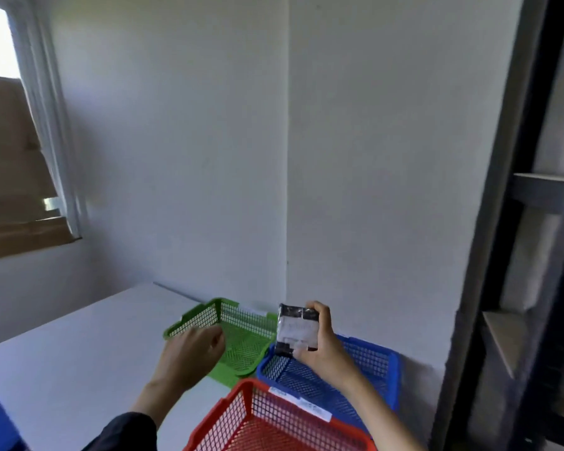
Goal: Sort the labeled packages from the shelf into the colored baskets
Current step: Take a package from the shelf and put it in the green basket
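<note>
Holding one black labeled package (297,331) in the right hand (319,349) above the blue basket (376,369), left hand (192,351) relaxed, green basket (241,323) and red basket (258,421) apparently unfilled, sorting barely begun.

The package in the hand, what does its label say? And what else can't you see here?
- Package label: head view, print too blurred to read.
- Red basket: bottom edge cuts it off.
- Basket tags: too small.
- Shelf: right edge cuts it; contents dark.
- Right hand palm: behind the package.
</note>
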